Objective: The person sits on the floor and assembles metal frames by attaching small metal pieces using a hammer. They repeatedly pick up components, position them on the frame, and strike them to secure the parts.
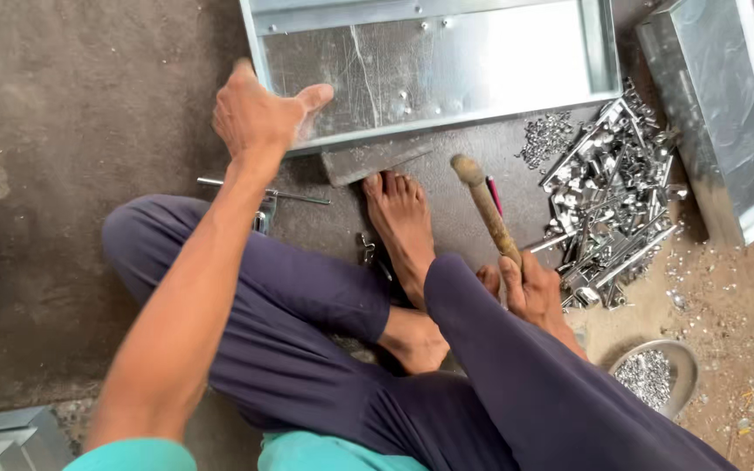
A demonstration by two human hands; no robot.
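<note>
From where I watch, my left hand (259,113) lies spread on the near left corner of the shiny sheet-metal tray (434,65) at twelve o'clock, fingers wide, thumb out along the rim; my right hand (534,292) is curled tight round the wooden handle (486,209) at four o'clock — its free end points up toward the tray, and I cannot tell what head it carries. To do this step well, I judge the left palm should press the corner flat against the grey floor (71,131) so the tray cannot skate; the bare foot (403,227) sits just below the rim and wants keeping clear. A heap of bright metal brackets (608,201) lies at two o'clock; a round pan of small fasteners (656,375) at five — no packages, labels or signs show anywhere.
</note>
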